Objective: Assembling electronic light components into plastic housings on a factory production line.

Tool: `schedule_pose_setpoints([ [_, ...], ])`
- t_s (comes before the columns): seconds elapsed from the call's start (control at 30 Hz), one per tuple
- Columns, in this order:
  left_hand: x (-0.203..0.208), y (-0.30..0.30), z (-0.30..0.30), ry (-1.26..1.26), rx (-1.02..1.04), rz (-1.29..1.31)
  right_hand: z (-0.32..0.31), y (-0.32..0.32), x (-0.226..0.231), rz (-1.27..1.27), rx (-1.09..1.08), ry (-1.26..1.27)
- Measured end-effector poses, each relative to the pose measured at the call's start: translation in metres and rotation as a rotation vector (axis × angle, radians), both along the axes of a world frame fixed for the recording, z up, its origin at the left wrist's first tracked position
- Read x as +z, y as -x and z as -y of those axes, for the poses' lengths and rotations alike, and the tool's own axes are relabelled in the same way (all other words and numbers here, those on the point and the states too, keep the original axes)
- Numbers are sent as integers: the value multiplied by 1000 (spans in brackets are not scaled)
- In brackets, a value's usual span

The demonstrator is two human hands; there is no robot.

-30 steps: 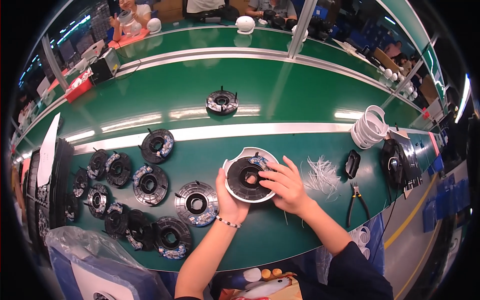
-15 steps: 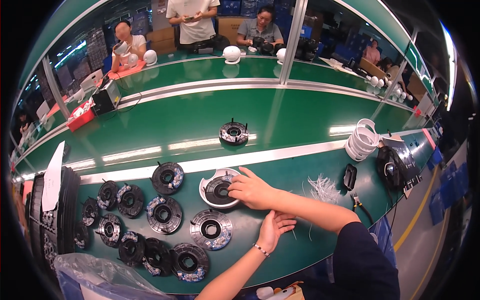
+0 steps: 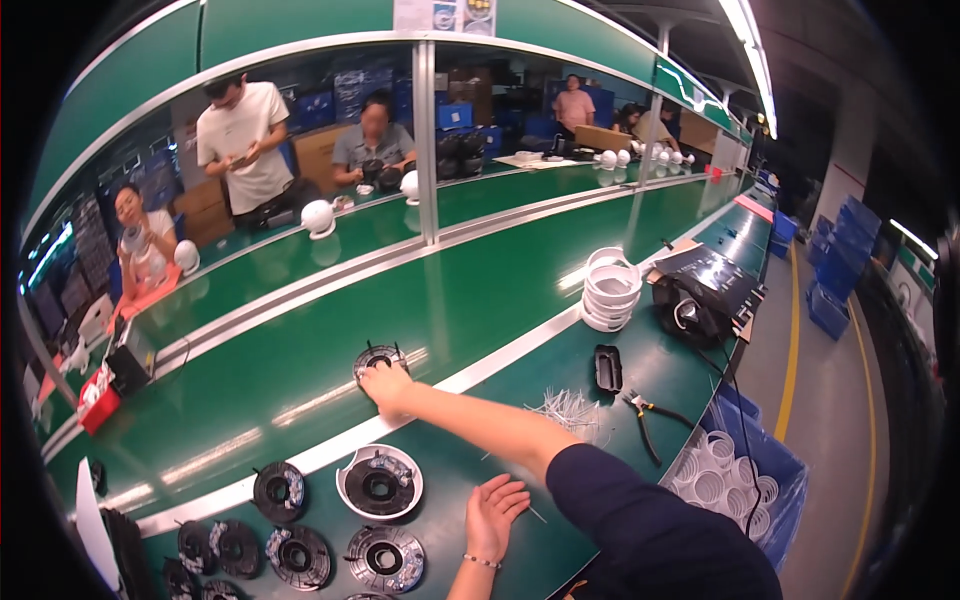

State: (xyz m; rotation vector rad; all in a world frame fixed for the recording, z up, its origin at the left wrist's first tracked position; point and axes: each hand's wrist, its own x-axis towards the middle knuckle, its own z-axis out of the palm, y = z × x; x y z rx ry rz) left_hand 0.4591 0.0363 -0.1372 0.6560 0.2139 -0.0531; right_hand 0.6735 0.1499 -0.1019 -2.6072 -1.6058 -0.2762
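My right hand (image 3: 386, 388) reaches out over the green belt. Its fingers curl onto the near side of a black disc-shaped part (image 3: 377, 354) with upright posts and cover some of it. Palm up, fingers loosely apart, my left hand (image 3: 492, 512) lies over the bench beneath my right forearm and holds nothing; a bracelet circles its wrist. Left of it, a white round housing (image 3: 346, 487) with a notched rim has a black disc with a circuit board inside. Nearby lie a wider black disc (image 3: 362, 568), another black disc (image 3: 268, 500) and several similar ones.
White zip-tie-like strands (image 3: 570, 412), a black tray (image 3: 607, 368) and cutting pliers (image 3: 648, 425) lie on the bench. White rings (image 3: 611, 290) stand stacked beyond, beside a black device (image 3: 690, 310). A blue bin (image 3: 785, 462) of white rings sits at right. Several people work across the belt.
My right hand has left the disc in the white housing and moved forward to the disc on the belt. My left hand stays low with its palm up. The view has swung right.
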Motion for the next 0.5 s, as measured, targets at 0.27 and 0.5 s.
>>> schedule_pose_setpoints([
  [0.27,2,-1,1,-21,-13,28,26,-22,-9,57,-6,-50],
  [0.5,0,-3,-5,144,1,8,86,-25,3,-220,3,-303],
])
